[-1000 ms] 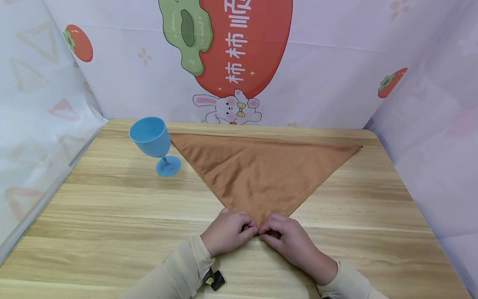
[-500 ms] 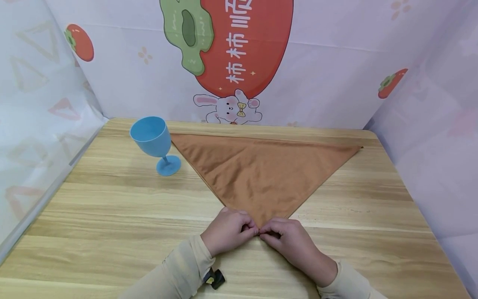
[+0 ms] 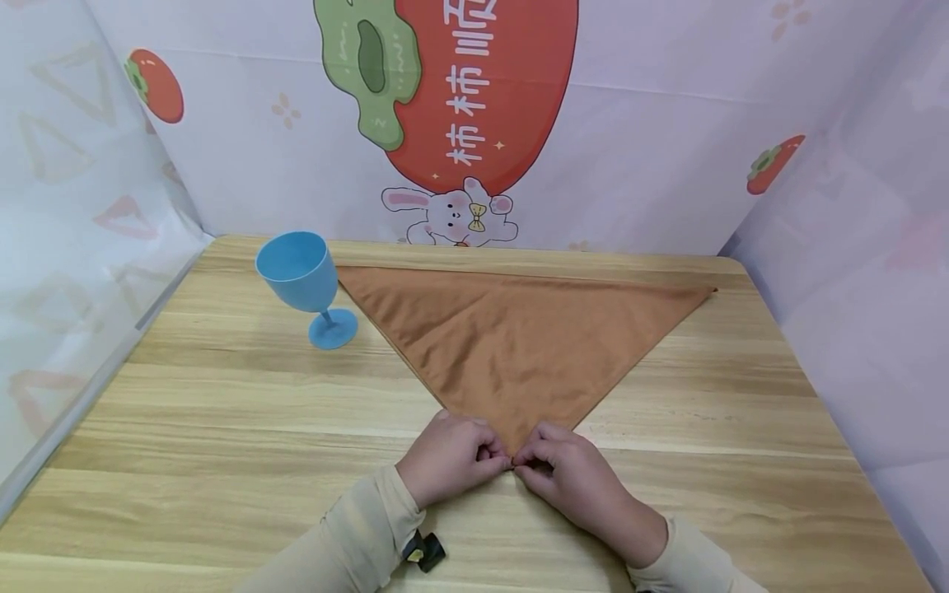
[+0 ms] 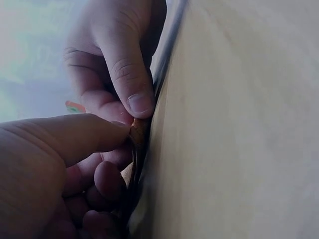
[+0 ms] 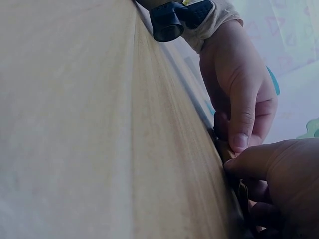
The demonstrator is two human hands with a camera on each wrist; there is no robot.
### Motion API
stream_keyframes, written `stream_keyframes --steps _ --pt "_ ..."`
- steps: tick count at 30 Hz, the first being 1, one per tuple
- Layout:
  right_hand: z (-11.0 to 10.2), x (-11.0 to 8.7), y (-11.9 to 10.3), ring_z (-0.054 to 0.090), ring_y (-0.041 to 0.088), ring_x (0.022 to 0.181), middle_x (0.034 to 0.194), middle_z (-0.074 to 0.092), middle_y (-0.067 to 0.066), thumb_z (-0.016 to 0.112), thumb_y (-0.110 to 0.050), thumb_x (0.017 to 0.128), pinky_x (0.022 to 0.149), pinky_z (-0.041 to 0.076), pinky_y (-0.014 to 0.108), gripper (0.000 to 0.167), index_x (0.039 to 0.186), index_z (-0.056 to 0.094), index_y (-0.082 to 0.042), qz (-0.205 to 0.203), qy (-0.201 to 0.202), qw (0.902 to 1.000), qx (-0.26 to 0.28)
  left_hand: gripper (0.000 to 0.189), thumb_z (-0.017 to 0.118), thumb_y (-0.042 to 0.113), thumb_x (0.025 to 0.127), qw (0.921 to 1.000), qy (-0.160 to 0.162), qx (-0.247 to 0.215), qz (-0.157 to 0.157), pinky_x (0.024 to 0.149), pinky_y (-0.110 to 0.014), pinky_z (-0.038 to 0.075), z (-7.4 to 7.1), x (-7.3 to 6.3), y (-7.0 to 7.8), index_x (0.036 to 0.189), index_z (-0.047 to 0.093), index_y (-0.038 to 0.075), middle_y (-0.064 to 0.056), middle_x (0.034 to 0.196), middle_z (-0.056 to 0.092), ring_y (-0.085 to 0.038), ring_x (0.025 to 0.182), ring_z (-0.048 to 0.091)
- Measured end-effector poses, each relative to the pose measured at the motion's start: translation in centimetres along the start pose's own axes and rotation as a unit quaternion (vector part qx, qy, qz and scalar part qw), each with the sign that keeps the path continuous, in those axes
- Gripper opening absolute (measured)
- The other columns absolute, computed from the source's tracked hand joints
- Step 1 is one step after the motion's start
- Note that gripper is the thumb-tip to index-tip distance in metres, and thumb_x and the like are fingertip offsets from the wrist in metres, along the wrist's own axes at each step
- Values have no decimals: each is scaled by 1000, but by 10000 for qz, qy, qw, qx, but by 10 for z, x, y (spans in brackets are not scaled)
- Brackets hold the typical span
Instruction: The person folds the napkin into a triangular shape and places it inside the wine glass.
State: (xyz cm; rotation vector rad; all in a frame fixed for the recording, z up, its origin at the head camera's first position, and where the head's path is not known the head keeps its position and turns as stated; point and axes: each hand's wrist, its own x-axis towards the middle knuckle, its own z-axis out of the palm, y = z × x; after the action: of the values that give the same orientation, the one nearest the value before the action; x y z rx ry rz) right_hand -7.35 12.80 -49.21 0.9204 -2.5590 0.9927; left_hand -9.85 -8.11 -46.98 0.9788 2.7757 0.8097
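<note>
A brown cloth [image 3: 519, 338] lies on the table as a flat triangle, its long edge at the back and one corner pointing at the person. My left hand [image 3: 452, 457] pinches that near corner from the left, thumb against curled fingers. From the right, my right hand [image 3: 574, 478] pinches the same corner, and the two sets of fingertips almost meet. In the left wrist view a small bit of the cloth [image 4: 137, 130] shows between both thumbs. Soft creases run across the left half of the cloth.
A blue goblet [image 3: 300, 272] stands upright at the back left, close to the cloth's left corner. The wooden table [image 3: 222, 461] ends at a printed backdrop [image 3: 630, 165] behind, with pale sheets on both sides. A small black device [image 3: 425, 552] sits at the left cuff.
Both hands keep their pinch at the cloth's near corner, the fingers shifting only slightly. The cloth and goblet stay in place.
</note>
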Motion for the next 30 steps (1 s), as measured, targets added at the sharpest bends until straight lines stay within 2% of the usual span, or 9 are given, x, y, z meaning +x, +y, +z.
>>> stream_keyframes --steps 3,6,10,14,20,25,30 --pt "-2 0 -1 53 -3 70 80 57 -15 86 -7 74 65 43 10 17 77 74 -18 60 -80 9999 -138 17 75 30 88 10000 -42 -37 -31 77 -32 38 0 0 -1 73 68 28 25 63 49 10 59 44" --pt "-3 1 -3 54 -3 70 80 57 -15 86 -7 75 66 45 13 17 78 74 -19 138 -150 9996 -213 13 76 27 88 9999 -67 -128 81 76 -30 37 0 0 -2 77 68 28 25 65 49 9 61 45" --pt "-3 1 -4 54 -3 70 79 56 -16 86 -8 75 66 46 15 17 78 74 -19 224 -185 9993 -221 8 76 22 88 9993 -111 -299 187 76 -29 36 0 -1 -2 84 70 26 24 69 52 8 66 49" --pt "-4 0 -3 53 -3 69 79 56 -16 86 -10 75 65 46 15 15 79 74 -20 309 -209 9991 -187 8 79 24 86 9991 -171 -353 169 78 -30 36 0 -1 -3 85 71 27 25 71 54 8 67 50" --pt "-5 0 -2 54 -3 71 80 57 -15 86 -14 77 67 46 14 12 82 76 -19 338 -310 9988 -170 12 82 28 82 9993 -162 -221 255 80 -31 39 1 0 -3 84 70 27 26 69 52 12 64 47" --pt "-6 1 -3 55 -2 72 81 58 -15 87 -15 76 67 46 14 13 82 76 -20 316 -365 9986 -231 9 80 27 84 9992 6 -58 386 78 -28 41 1 0 -3 81 71 27 25 67 52 13 62 46" --pt "-5 0 -3 55 -2 72 81 57 -15 86 -16 77 67 47 15 13 82 75 -20 300 -363 9986 -228 10 78 26 85 9989 6 76 462 77 -29 41 1 0 -4 79 70 27 24 67 51 11 62 45"
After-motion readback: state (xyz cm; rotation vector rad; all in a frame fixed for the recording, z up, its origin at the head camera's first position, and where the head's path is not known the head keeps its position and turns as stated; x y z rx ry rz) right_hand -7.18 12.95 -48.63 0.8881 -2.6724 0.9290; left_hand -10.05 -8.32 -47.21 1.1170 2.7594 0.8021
